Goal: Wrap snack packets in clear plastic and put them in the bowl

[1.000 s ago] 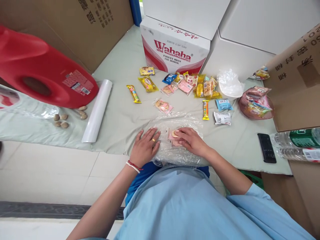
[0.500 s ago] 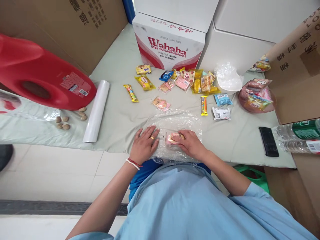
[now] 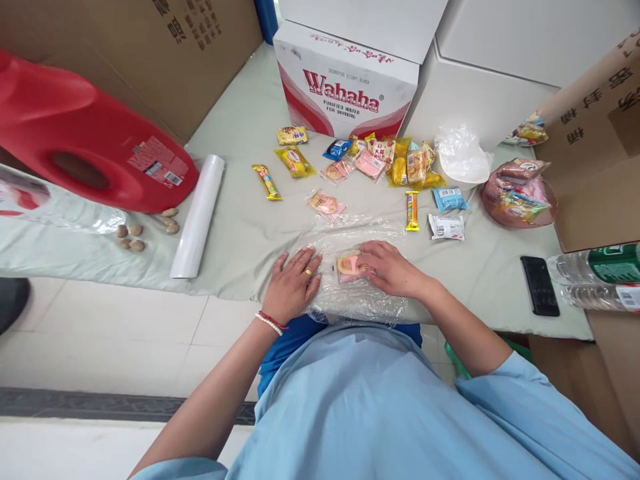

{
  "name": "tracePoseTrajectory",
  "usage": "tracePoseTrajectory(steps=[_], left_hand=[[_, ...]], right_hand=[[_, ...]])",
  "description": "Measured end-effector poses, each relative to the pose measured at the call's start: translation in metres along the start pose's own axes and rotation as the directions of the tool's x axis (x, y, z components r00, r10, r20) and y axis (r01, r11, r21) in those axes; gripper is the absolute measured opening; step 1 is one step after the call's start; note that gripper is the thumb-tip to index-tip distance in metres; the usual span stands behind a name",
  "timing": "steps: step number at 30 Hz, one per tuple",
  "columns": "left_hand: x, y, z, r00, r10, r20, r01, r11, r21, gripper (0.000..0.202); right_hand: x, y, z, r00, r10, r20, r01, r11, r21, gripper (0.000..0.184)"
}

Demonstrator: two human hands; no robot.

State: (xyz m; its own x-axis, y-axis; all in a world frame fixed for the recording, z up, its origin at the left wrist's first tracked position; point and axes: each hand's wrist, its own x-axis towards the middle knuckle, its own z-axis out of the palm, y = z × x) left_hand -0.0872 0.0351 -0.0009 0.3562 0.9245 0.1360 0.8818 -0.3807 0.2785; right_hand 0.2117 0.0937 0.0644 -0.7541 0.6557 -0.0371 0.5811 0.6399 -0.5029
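Note:
My left hand (image 3: pixel 293 281) lies flat with fingers spread on the left part of a clear plastic sheet (image 3: pixel 373 303), which rests wrinkled on the cloth-covered table. Upon that sheet is a small pink wrapped biscuit packet (image 3: pixel 347 267), its round tan biscuit showing through the wrapper. From the right, my right hand (image 3: pixel 390 268) has its fingers curled over the packet's right end, hiding that part. Just beyond the sheet lies a similar pink biscuit packet (image 3: pixel 326 204).
Several wrapped snacks (image 3: pixel 413 167) lie before a Wahaha box (image 3: pixel 345 93). On the left are a white roll (image 3: pixel 199 217), a red jug (image 3: pixel 150 167) and several nuts (image 3: pixel 136 231). On the right are a white bowl (image 3: pixel 463 175), a filled pink bowl (image 3: pixel 500 210), a phone (image 3: pixel 539 285) and bottles (image 3: pixel 580 268).
My right hand has shifted to the packet's right end, uncovering more of the biscuit. The packet sits slightly farther from me. My left hand stays flat on the sheet.

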Motion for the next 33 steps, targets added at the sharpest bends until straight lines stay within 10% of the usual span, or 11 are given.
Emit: tracePoseTrajectory(steps=[8, 14, 24, 33], left_hand=[[0.001, 0.001, -0.003, 1.000, -0.015, 0.009, 0.016, 1.000, -0.020, 0.048], [0.001, 0.001, -0.002, 1.000, -0.020, 0.002, 0.020, 0.999, -0.041, 0.050], [0.002, 0.002, -0.004, 1.000, -0.029, -0.005, 0.029, 0.999, -0.028, 0.047], [0.001, 0.001, -0.002, 1.000, -0.025, 0.006, 0.025, 0.999, -0.020, 0.048]], right_hand=[[0.022, -0.021, 0.000, 0.993, 0.098, 0.059, -0.087, 0.983, -0.160, 0.023], [0.006, 0.011, -0.006, 0.995, 0.093, -0.028, -0.093, 0.996, -0.007, 0.007], [0.024, 0.002, 0.003, 0.988, 0.120, 0.100, -0.101, 0.979, -0.177, 0.063], [0.009, 0.013, -0.009, 0.990, 0.135, -0.048, -0.142, 0.974, -0.174, 0.059]])
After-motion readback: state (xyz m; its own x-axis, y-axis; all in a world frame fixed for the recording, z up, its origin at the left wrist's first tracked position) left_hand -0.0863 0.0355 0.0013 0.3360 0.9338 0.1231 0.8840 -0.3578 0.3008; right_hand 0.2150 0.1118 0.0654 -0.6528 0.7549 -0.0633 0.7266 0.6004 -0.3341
